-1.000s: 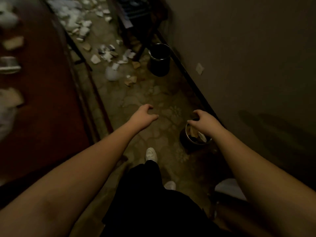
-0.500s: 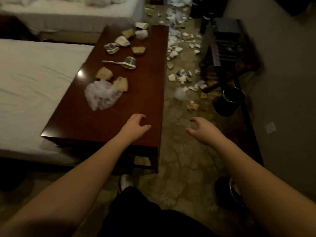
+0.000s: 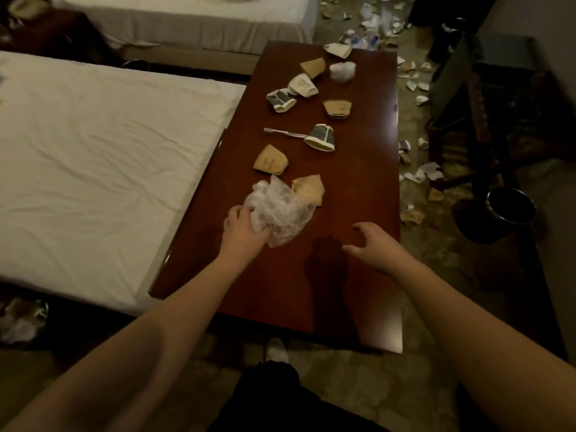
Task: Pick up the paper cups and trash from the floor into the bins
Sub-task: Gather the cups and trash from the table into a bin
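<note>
My left hand [image 3: 241, 227] curled its fingers into the crumpled clear plastic bag [image 3: 277, 210] on the reddish wooden table [image 3: 367, 169]; my right hand [image 3: 371, 244] hovered, fingers spread, empty; lifting it toward the dark round bin [image 3: 511, 204] seemed next.

The left hand [image 3: 241, 227] grips a crumpled clear bag [image 3: 280, 210] on the table [image 3: 358, 188], fingers curled into its left edge. The right hand [image 3: 372, 244] hovers at the bag's 3 o'clock, apart from it, fingers spread and loosely bent, holding nothing. At the bag's 12 o'clock lie flattened cups [image 3: 270, 159] and a toothbrush [image 3: 282, 133]. A bed [image 3: 93, 157] sits at the table's 9 o'clock. At its 3 o'clock, a black bin [image 3: 505, 213] stands on the floor, with scattered trash [image 3: 420, 176] near it.
</note>
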